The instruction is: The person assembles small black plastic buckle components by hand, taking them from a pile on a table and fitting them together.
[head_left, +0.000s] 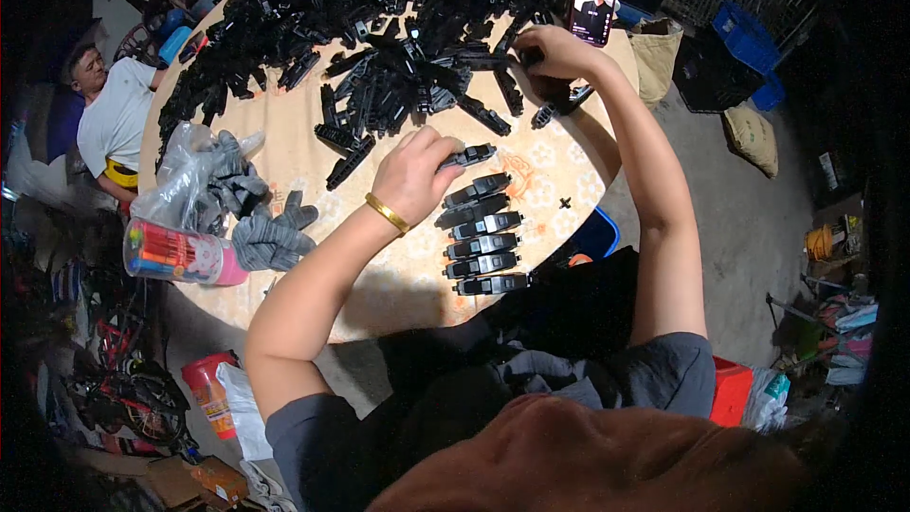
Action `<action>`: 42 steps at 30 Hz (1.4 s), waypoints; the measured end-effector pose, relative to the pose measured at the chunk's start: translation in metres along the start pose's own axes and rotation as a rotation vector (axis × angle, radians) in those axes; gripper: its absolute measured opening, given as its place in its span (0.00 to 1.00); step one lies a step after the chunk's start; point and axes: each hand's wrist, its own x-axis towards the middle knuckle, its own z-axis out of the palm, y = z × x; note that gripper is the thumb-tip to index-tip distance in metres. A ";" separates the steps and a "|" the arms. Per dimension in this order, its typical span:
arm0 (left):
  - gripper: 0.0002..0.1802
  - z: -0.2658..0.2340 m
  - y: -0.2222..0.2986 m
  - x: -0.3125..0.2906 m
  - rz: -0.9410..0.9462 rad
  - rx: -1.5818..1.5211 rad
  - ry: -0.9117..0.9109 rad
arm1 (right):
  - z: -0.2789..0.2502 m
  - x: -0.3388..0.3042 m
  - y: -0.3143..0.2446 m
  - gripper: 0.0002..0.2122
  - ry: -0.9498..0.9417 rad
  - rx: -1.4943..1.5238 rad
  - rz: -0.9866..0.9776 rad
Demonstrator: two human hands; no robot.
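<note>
My left hand (414, 175) is closed around the end of a black plastic part (471, 155), just above a row of similar black parts. The row (482, 245) holds several of them, laid side by side toward the table's near edge. Farther off on the right, my right hand (561, 54) is closed beside the phone, with dark material at its fingertips that I cannot make out. A big heap of black plastic parts (389, 85) covers the far side of the table, and loose ones spread out from it toward my hands.
A phone (593, 2) stands upright at the far right of the patterned table (379, 308). On the left lie grey gloves (270, 239), a clear plastic bag (185, 180) and a clear tub of coloured pens (180, 252). Beyond the left edge sits another person (116, 118).
</note>
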 end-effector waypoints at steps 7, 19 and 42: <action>0.12 0.001 -0.001 0.001 0.006 -0.009 0.001 | 0.012 0.036 -0.032 0.14 0.192 -0.085 0.107; 0.11 0.002 -0.003 -0.001 0.014 -0.013 0.006 | 0.011 0.050 -0.032 0.13 0.154 -0.003 0.086; 0.14 -0.004 0.007 -0.002 -0.191 0.128 -0.006 | 0.046 -0.083 -0.119 0.09 0.352 0.256 -0.308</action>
